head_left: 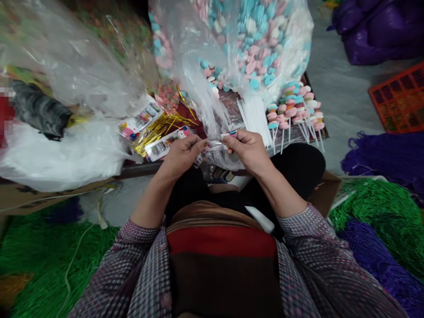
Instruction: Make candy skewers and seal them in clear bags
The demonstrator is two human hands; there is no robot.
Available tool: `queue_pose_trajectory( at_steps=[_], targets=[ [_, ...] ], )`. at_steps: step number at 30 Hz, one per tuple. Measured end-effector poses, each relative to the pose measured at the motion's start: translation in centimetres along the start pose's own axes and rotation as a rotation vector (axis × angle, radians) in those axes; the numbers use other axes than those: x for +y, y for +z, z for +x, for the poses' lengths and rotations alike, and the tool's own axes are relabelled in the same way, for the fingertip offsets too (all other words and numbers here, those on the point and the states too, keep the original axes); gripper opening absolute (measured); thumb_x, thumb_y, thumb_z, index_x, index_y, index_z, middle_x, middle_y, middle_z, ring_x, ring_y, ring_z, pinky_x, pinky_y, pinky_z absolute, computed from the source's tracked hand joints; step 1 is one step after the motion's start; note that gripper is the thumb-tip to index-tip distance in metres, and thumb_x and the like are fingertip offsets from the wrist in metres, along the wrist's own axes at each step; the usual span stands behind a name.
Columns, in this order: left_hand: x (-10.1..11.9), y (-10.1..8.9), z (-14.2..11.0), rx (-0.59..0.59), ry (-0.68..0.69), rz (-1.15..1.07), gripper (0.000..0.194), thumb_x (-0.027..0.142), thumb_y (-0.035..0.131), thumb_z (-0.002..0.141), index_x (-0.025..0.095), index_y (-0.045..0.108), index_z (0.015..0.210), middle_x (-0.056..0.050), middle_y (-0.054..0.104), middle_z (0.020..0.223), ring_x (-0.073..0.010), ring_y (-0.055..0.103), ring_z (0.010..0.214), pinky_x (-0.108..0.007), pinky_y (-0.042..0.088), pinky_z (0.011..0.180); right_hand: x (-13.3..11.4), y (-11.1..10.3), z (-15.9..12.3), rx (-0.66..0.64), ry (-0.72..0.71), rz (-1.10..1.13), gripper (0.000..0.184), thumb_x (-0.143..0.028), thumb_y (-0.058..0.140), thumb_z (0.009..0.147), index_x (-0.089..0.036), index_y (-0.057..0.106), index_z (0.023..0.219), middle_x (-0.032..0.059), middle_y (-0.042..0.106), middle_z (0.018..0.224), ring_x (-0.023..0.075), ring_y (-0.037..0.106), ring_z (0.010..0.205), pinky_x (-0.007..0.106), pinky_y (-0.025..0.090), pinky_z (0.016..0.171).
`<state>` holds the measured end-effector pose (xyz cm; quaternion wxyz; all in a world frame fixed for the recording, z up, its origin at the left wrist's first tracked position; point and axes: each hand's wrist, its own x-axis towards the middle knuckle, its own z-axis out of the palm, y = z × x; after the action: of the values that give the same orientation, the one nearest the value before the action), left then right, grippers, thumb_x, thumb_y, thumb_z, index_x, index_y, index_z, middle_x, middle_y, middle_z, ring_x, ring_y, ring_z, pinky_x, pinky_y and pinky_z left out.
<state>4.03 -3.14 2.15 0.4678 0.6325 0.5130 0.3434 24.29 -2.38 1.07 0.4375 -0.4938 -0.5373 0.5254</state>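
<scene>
My left hand is closed, thumb against fingers, at the table's near edge. It pinches what looks like a small clear plastic bag. Opposite it, my right hand is closed on a small printed card or bag top. Whether both hands hold the same bag I cannot tell. Beside my left hand lie printed packets and a bundle of gold twist ties. White sticks lie beyond my right hand, and to their right are several skewers of pastel marshmallows.
Large clear bags of pink, blue and white marshmallows stand at the back. At left, another person's grey sleeve reaches in. On the floor are an orange crate, purple sacks and green strands.
</scene>
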Motion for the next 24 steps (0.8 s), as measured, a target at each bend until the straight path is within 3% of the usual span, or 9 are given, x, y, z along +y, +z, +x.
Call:
queue_pose_trajectory(
  at_steps=[3,5,9,13,17,20,22,24],
  targets=[
    [0.3,-0.2,-0.2,0.007,0.023,0.091,0.050,0.062,0.052,0.094,0.022,0.045,0.064,0.005,0.037,0.057,-0.0115,0.034,0.057,-0.027,0.028,0.056,0.6,0.1,-0.2,0.007,0.035,-0.047,0.065,-0.079,0.063,0.081,-0.021,0.052,0.054,-0.0049,0.047,0.048,0.0090,0.039,0.050,0.027,0.033,0.054],
    [0.4,-0.5,-0.2,-0.040,0.043,0.144,0.051,0.061,0.050,0.095,0.022,0.042,0.063,0.005,0.036,0.057,-0.0111,0.033,0.057,-0.028,0.027,0.056,0.8,0.0,-0.3,-0.026,0.048,-0.002,0.063,-0.079,0.065,0.079,-0.021,0.056,0.058,-0.0038,0.053,0.054,0.0095,0.043,0.054,0.027,0.035,0.057],
    [0.5,-0.6,0.0,-0.132,0.072,0.182,0.043,0.054,0.053,0.094,0.020,0.052,0.068,0.004,0.045,0.059,-0.0112,0.041,0.058,-0.027,0.032,0.058,0.7,-0.4,-0.3,-0.046,0.017,0.049,0.052,-0.071,0.076,0.073,-0.021,0.065,0.074,-0.0039,0.058,0.065,0.0102,0.046,0.061,0.027,0.039,0.061],
    [0.3,0.4,0.2,-0.055,0.034,0.061,0.027,0.047,0.064,0.088,0.020,0.064,0.087,0.002,0.061,0.073,-0.0128,0.052,0.068,-0.026,0.040,0.065,0.1,-0.1,-0.5,0.058,-0.050,-0.100,0.062,-0.077,0.062,0.082,-0.021,0.050,0.057,-0.0050,0.041,0.055,0.0097,0.035,0.056,0.027,0.032,0.056],
    [-0.7,0.9,0.1,0.040,-0.001,0.046,0.036,0.049,0.059,0.092,0.020,0.056,0.070,0.004,0.051,0.063,-0.0115,0.044,0.061,-0.026,0.036,0.062,-0.1,-0.5,-0.4,0.046,-0.074,-0.207,0.075,-0.087,0.050,0.082,-0.022,0.035,0.049,-0.0047,0.032,0.050,0.0091,0.031,0.052,0.028,0.028,0.053],
    [-1.4,0.5,0.2,0.136,-0.007,0.049,0.044,0.054,0.056,0.094,0.021,0.052,0.066,0.004,0.045,0.061,-0.0119,0.041,0.059,-0.027,0.033,0.059,-0.1,-3.6,0.2,0.107,-0.056,-0.287,0.070,-0.084,0.047,0.086,-0.020,0.058,0.058,-0.0016,0.051,0.053,0.0114,0.047,0.053,0.027,0.037,0.055],
    [-1.5,0.1,0.3,0.180,0.038,0.063,0.045,0.055,0.059,0.092,0.020,0.052,0.065,0.003,0.046,0.063,-0.0122,0.043,0.062,-0.027,0.035,0.061,-0.1,-6.9,0.8,0.286,-0.082,-0.463,0.059,-0.071,0.050,0.093,-0.019,0.073,0.079,0.0027,0.067,0.068,0.0153,0.060,0.064,0.027,0.044,0.063],
    [-1.5,-0.1,0.4,0.207,0.077,0.073,0.042,0.053,0.061,0.091,0.020,0.055,0.065,0.003,0.048,0.064,-0.0121,0.044,0.064,-0.027,0.037,0.064,-0.1,-10.4,1.4,0.501,-0.054,-0.787,0.042,-0.050,0.051,0.098,-0.018,0.078,0.093,0.0091,0.076,0.086,0.0206,0.068,0.081,0.030,0.048,0.074]
  ],
)
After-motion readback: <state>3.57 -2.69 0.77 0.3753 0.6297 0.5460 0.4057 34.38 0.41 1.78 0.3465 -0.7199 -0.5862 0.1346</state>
